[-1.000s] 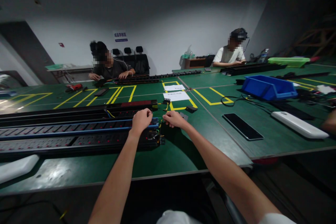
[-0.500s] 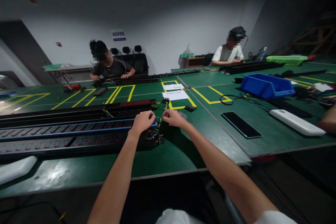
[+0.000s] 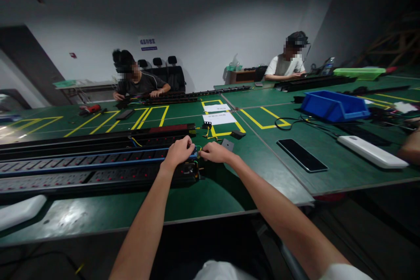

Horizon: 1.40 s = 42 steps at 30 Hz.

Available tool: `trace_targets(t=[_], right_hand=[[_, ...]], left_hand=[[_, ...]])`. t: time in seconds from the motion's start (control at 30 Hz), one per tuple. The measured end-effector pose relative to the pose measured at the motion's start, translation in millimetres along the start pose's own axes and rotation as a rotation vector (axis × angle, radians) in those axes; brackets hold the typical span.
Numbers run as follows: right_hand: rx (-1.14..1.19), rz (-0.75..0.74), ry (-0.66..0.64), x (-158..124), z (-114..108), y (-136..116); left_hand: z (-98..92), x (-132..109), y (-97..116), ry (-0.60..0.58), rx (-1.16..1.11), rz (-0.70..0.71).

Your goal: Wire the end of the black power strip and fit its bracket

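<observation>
A long blue-edged power strip (image 3: 131, 157) with a row of dark sockets lies on the green table. Curled over its right end is my left hand (image 3: 178, 152), closed on the strip; its fingertips are partly hidden. My right hand (image 3: 215, 153) is just past that end, thumb and finger pinched on thin yellow-green wires (image 3: 199, 150). A second power strip (image 3: 127, 175), black and grey with red dots, lies on the near side with its end open. Behind them is another black strip (image 3: 160, 132). A small grey plate (image 3: 227, 145) lies beyond my right hand.
To the right are a black-screened phone (image 3: 302, 155), a white power bank (image 3: 370, 152) with a cable, and a blue bin (image 3: 334, 106). White paper labels (image 3: 219, 118) and yellow tape mark the table. Two people (image 3: 139, 78) work across it; another person's arm (image 3: 410, 142) shows at the right edge.
My right hand has moved slightly left and down, closer to the strip's end, uncovering more of the grey plate. My left hand stays almost where it was.
</observation>
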State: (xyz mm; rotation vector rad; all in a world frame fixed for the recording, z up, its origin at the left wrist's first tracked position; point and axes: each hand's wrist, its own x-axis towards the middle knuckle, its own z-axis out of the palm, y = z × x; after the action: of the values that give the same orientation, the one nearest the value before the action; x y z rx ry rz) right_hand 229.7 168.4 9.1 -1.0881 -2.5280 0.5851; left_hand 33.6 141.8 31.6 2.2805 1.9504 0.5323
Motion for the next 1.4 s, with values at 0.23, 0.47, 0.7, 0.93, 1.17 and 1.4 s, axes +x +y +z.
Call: trace_targets(t=[0.23, 0.47, 0.7, 0.93, 1.17, 1.4], right_hand=[[-0.078, 0.133, -0.025, 1.5, 1.1, -5.2], [-0.237, 0.185, -0.02, 0.6, 6.5, -15.6], [-0.219, 0.347, -0.045, 2.9, 8.3, -25.0], [-0.202, 0.405, -0.083, 4.2, 8.9, -31.4], [-0.269, 0.386, -0.018, 5.4, 20.1, -29.2], [-0.336, 0.365, 0.011, 5.0, 24.2, -27.6]], left_hand=[[-0.5, -0.5, 0.1, 0.002, 0.003, -0.016], [-0.3, -1.6, 0.7, -0.006, -0.011, -0.021], [0.8, -1.5, 1.4, 0.002, 0.001, -0.022], [0.1, -2.3, 3.1, -0.009, 0.005, -0.019], [-1.0, -2.4, 1.3, -0.027, -0.05, 0.065], [-0.8, -0.9, -1.6, -0.063, -0.107, 0.074]])
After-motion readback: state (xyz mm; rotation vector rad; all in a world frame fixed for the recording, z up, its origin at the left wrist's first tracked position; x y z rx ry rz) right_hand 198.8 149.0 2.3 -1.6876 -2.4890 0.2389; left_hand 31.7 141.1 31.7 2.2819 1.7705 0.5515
